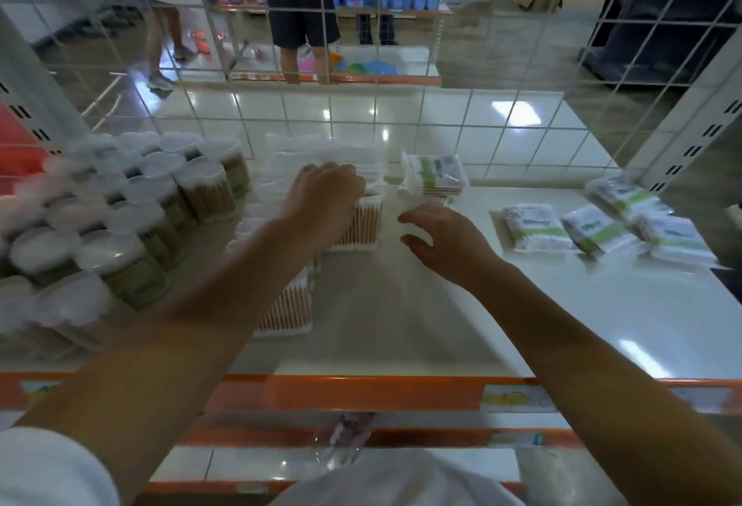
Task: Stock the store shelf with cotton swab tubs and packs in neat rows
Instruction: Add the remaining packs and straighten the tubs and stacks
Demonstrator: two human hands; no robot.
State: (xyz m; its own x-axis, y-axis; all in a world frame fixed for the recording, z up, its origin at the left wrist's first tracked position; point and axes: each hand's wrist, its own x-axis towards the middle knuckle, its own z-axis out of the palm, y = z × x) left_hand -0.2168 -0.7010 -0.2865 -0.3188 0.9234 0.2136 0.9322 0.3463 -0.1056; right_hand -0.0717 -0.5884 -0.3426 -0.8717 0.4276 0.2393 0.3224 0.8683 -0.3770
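Left hand (pixel 327 194): reaches over the white shelf (pixel 562 329) and rests on top of a rectangular swab box (pixel 361 224); fingers curl down over its far upper edge, so the grip is holding that box.
Right hand (pixel 439 238): hovers just right of the same box, fingers spread and loosely bent, thumb toward the box; the grip is wide and holds nothing.
Held box: stands upright mid-shelf, wooden swab sticks showing through its clear wall, in a row of similar boxes.
Nearer box (pixel 287 310): same kind, in front of the held one, partly hidden by the left forearm.
Round tubs (pixel 132 232): many white-lidded cotton swab tubs packed in close rows on the left part of the shelf; blurred.
Back stack (pixel 435 176): green-and-white swab packs piled just behind and right of the held box.
Loose packs (pixel 598 230): several flat green-and-white packs lying askew on the right part of the shelf, well apart from the hands.
Wire grid (pixel 401 112): white mesh panel at the back of the shelf.
Shelf edge (pixel 361 391): orange strip with price labels.
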